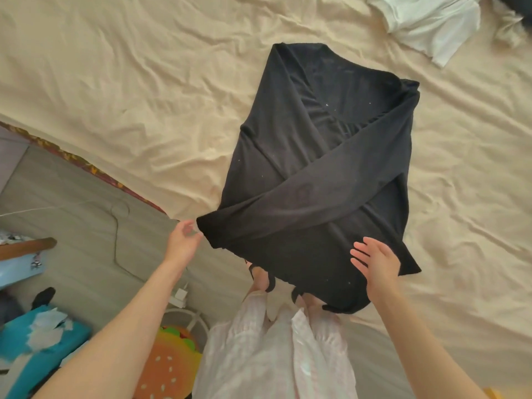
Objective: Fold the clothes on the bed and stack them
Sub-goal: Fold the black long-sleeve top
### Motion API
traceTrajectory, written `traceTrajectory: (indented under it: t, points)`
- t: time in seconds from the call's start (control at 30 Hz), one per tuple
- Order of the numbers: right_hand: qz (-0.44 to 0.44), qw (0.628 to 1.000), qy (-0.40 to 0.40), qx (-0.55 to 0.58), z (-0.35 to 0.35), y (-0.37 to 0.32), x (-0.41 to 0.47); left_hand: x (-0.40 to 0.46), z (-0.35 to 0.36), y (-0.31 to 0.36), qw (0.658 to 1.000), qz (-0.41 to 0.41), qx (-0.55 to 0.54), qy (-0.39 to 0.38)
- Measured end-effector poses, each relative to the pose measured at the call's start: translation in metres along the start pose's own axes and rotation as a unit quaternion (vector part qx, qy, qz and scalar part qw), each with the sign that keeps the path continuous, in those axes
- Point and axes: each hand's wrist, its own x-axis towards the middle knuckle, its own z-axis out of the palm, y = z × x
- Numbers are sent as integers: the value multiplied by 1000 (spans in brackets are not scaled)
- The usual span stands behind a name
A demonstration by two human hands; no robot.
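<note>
The bed (144, 90), covered in a creased cream sheet, is filling most of the view. A black top (316, 174) is lying flat on the bed, sleeves crossed over its front, its hem hanging over the bed's near edge. White clothes (429, 21) are sitting on the bed well beyond the top, toward the far right corner. A pale floor (72, 194) is showing to the left of the top, past the bed's edge. A blue bag (34, 349) is lying on the floor, well to the near left of the top. An orange burger-patterned cushion (169, 367) is lying below the top, beside the person's pale trousers. The right hand (377, 263) is hovering over or resting on the top's near right part, fingers straight and spread, holding nothing. The left hand (184, 237) is reaching to the sleeve cuff at the top's near left corner, fingers slightly curled; whether it is pinching the cuff cannot be told. A white charger (180, 296) is lying on the floor, near left of the top.
</note>
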Motion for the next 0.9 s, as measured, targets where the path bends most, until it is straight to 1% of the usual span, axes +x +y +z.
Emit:
traceTrajectory:
  t: [0.1, 0.13, 0.2, 0.27, 0.33, 0.43, 0.53, 0.6, 0.77, 0.83, 0.9]
  points:
    - [-17, 999, 34, 8, -17, 32, 4, 10, 11, 16, 993, 108, 37, -3]
    - [-15, 999, 49, 7, -23, 43, 7, 13, 16, 20, 990, 132, 51, -12]
    - [-8, 997, 69, -27, -37, 65, 15, 18, 27, 25, 985, 150, 80, -36]
    - [0, 993, 77, -86, -46, 84, 22, 24, 36, 24, 980, 144, 128, -54]
    - [0, 990, 82, -116, -55, 101, 27, 29, 43, 20, 974, 135, 170, -65]
    - [-15, 992, 57, -113, -55, 115, 29, 33, 37, 11, 981, 105, 151, -69]
    - [-4, 995, 11, -95, -55, 136, 31, 29, 31, -12, 987, 57, 127, -84]
    - [0, 997, -9, -80, -54, 149, 32, 23, 27, -29, 989, 41, 116, -79]
    - [27, 997, -14, -66, -56, 168, 36, 16, 17, -53, 995, 58, 46, -70]
    - [22, 997, -13, -73, -63, 174, 30, 8, 16, -58, 995, 70, 41, -58]
    - [-2, 996, -7, -84, -72, 178, 22, -5, 15, -60, 994, 96, 34, -28]
